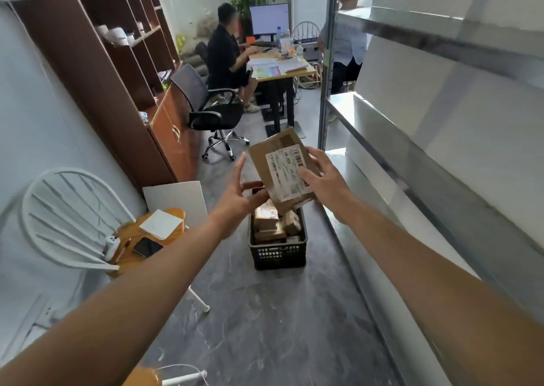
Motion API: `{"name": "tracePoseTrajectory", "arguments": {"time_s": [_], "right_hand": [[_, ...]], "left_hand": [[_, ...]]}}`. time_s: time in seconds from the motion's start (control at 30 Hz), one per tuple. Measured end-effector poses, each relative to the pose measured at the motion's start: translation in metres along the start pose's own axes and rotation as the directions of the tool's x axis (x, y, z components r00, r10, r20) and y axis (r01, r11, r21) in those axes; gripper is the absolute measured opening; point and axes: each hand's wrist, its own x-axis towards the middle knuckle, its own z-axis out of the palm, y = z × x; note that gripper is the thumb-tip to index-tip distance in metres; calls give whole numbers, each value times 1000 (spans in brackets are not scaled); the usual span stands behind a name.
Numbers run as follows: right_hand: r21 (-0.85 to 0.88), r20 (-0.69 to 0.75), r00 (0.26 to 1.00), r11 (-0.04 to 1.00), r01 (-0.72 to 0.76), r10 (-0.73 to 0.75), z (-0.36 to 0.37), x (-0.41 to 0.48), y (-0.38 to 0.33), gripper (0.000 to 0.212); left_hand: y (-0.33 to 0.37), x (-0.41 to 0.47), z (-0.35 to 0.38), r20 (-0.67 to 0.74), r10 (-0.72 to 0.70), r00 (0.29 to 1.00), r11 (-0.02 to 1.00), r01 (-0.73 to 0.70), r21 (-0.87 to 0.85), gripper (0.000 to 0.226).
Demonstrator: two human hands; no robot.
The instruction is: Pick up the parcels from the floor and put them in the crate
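Above the black crate (278,254) on the floor, the right hand (322,178) pinches a labelled parcel (282,169) label-up, seemingly to read it; the left hand (240,193) is spread open beneath, steadying its lower corner, ready to drop it among the parcels already inside

A white chair (67,218) stands on the left. A phone (147,246) and a white card (161,223) lie on its wooden seat. A brown shelf (117,62) runs along the left wall. A black office chair (206,106) stands near a desk (279,67). A screen (269,18) sits on the desk. Metal racks (426,120) fill the right side.
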Motion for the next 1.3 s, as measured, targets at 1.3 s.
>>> {"name": "tracePoseTrajectory", "arguments": {"time_s": [1.3], "right_hand": [[-193,-234,934,928,-318,271,116,352,96,51]], "left_hand": [[-132,340,-176,-125,-328,936,941,311,-135,27]]}}
